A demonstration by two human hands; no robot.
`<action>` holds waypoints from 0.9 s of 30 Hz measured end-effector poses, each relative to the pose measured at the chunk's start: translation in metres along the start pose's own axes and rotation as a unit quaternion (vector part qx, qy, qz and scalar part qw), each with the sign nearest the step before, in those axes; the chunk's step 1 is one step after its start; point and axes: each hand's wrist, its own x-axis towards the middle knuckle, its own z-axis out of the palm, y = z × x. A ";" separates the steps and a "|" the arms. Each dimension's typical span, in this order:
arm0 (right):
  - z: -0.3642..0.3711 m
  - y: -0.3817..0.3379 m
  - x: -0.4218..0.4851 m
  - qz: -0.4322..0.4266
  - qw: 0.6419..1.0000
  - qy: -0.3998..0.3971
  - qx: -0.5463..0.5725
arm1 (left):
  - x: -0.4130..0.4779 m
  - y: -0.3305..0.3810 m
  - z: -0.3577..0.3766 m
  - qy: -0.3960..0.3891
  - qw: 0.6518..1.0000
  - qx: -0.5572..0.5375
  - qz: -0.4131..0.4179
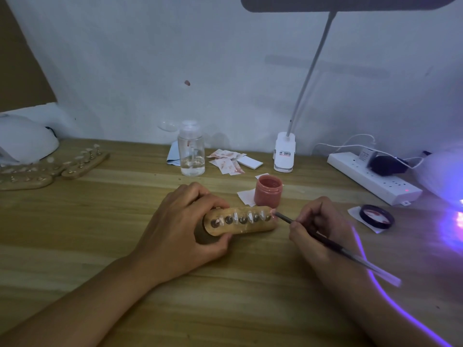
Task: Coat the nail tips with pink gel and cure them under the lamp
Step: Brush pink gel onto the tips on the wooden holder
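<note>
My left hand [183, 224] grips a wooden nail holder [246, 227] tilted up on its edge, with several clear nail tips [250, 217] on metal studs facing me. My right hand [318, 229] pinches a thin brush [333, 242], its tip touching the holder's right end by the last nail tip. An open jar of pink gel [268, 191] stands just behind the holder. The curing lamp [443, 176] glows purple at the right edge, partly cut off.
The jar's black lid [376, 217] lies on a paper at the right. A power strip [370, 180], a clip desk lamp [284, 152], a clear pump bottle [191, 152] and stained wipes [229, 159] sit at the back. More wooden holders [50, 167] and a white lamp [23, 141] lie at the left.
</note>
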 end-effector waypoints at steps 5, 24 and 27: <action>-0.003 -0.001 -0.001 0.020 1.000 -0.004 -0.008 | -0.001 0.000 0.000 -0.004 1.000 0.001 -0.001; -0.006 0.002 0.002 -0.003 0.998 0.064 0.005 | 0.001 -0.009 0.006 -0.022 0.998 -0.004 -0.063; -0.009 -0.003 0.009 0.036 0.996 0.062 0.058 | 0.001 -0.013 0.006 -0.038 0.995 -0.027 -0.093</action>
